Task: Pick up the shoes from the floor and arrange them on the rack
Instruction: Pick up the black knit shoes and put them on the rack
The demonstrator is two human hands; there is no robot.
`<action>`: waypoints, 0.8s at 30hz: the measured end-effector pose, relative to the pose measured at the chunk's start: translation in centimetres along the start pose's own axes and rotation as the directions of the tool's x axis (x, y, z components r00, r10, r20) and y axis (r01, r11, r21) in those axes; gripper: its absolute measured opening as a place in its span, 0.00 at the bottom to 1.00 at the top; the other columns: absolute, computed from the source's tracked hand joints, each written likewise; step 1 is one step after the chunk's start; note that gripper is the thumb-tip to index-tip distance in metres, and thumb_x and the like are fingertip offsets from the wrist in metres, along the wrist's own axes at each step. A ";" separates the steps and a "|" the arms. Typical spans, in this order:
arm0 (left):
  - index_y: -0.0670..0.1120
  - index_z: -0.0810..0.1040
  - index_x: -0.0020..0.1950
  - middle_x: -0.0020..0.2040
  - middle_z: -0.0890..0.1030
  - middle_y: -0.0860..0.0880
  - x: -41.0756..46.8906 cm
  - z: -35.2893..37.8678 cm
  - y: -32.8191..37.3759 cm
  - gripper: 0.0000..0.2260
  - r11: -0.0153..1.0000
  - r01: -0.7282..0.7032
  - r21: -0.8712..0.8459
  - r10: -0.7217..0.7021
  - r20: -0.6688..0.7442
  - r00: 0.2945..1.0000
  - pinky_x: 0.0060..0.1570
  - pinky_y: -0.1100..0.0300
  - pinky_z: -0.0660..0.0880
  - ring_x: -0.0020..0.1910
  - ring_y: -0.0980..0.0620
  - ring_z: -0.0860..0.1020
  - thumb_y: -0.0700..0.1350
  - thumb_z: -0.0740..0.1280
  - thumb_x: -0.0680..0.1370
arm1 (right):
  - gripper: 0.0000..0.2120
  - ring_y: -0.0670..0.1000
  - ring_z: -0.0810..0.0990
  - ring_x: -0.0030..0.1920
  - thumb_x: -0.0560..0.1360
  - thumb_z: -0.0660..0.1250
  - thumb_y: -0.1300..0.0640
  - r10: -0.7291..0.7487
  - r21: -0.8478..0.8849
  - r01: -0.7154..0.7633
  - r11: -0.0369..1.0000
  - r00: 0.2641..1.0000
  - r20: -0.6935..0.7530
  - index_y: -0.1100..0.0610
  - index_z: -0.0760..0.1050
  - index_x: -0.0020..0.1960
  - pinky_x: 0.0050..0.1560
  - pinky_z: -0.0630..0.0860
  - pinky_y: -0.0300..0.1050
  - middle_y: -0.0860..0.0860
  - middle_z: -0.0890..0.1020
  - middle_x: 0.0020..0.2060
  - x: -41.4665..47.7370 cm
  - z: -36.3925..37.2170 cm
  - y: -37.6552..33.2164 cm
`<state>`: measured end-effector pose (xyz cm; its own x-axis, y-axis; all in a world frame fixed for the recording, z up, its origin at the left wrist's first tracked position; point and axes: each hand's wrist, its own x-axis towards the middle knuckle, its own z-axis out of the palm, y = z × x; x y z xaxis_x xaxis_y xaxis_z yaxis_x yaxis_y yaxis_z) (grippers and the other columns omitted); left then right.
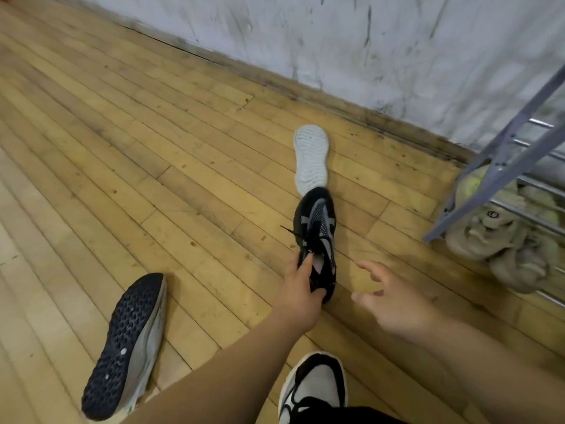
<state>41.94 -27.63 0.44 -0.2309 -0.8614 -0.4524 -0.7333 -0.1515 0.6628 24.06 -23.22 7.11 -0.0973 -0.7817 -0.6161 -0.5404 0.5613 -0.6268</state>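
A person's left hand (pixel 301 287) holds a black shoe (pixel 316 237) by its heel opening, fingers hooked inside the collar, the toe pointing away toward the wall (pixel 351 41). The left grip is clenched on that shoe. The right hand (pixel 394 304) hovers just beside it, fingers spread, its grip released and touching nothing.

Beyond the black shoe's toe a white shoe (pixel 311 159) lies sole-up on the wooden floor (pixel 153 148). At lower left a dark shoe (pixel 125 347) lies tipped on its side, its studded sole showing. At the bottom edge the person's own foot wears a black-and-white sneaker (pixel 315 387).

The rack (pixel 501 160), grey metal with slatted bars, stands at far right against the wall. Its lower bars carry beige shoes (pixel 501 243), bunched together; a yellow-green item shows behind them, too blurred to name.
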 end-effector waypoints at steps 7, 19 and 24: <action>0.64 0.69 0.68 0.59 0.81 0.59 -7.0 -2.4 7.8 0.25 0.733 0.205 -0.649 -0.046 0.253 0.966 0.57 0.56 0.79 0.57 0.56 0.80 0.38 0.68 0.80 | 0.30 0.47 0.64 0.77 0.81 0.65 0.44 -0.123 -0.145 0.123 0.982 0.992 0.013 0.32 0.57 0.79 0.76 0.63 0.46 0.38 0.60 0.79 -5.7 -8.5 -2.8; 0.63 0.66 0.76 0.71 0.66 0.66 -22.1 -11.3 32.3 0.32 0.624 -0.710 -0.326 0.755 0.018 0.655 0.67 0.57 0.75 0.67 0.60 0.75 0.49 0.74 0.75 | 0.25 0.42 0.83 0.58 0.78 0.73 0.55 -0.393 -0.021 0.465 0.885 0.723 -0.569 0.33 0.74 0.68 0.63 0.78 0.49 0.44 0.86 0.55 -32.3 -22.9 -8.4; 0.58 0.61 0.81 0.76 0.64 0.57 -30.3 -4.1 43.0 0.36 0.368 -0.924 -0.107 0.900 0.291 0.325 0.73 0.59 0.65 0.74 0.59 0.64 0.54 0.73 0.76 | 0.25 0.50 0.86 0.56 0.78 0.71 0.62 -0.195 0.185 0.557 0.810 0.553 -0.810 0.39 0.74 0.69 0.54 0.82 0.48 0.48 0.87 0.55 -46.1 -24.0 1.6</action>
<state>20.04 -10.07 45.13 -0.9210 -0.2751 0.2758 0.0119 0.6879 0.7258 7.62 7.23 45.94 -0.6257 -0.7617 0.1682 -0.3372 0.0697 -0.9388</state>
